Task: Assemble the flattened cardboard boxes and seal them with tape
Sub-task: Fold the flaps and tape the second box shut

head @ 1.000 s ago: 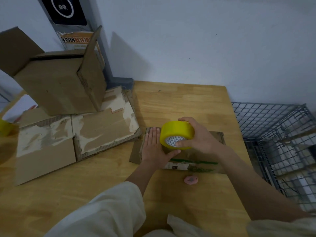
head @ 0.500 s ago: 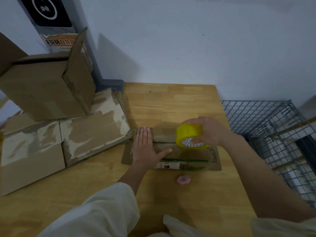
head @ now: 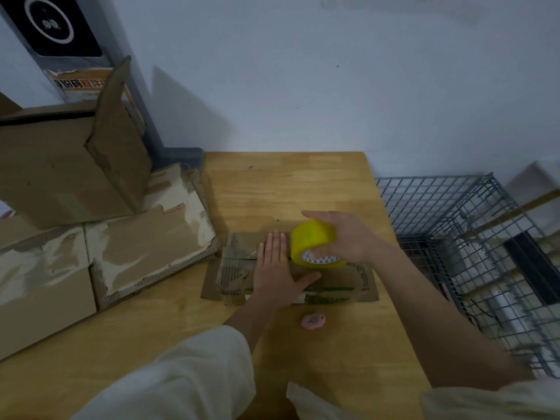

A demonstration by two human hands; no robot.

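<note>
The left hand (head: pixel 277 269) has slid rightward along the small cardboard box (head: pixel 242 268), closing on the yellow tape roll (head: pixel 315 244). It lies flat, fingers straight, pressing the box top. The right hand (head: pixel 348 236) grips the roll on the box, on the wooden table (head: pixel 288 183). A pink object (head: pixel 313 321) lies nearby.

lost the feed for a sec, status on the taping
Left hand flat on box. Right hand grips tape roll over box top. Pink thing nearby, not blocking.
</note>
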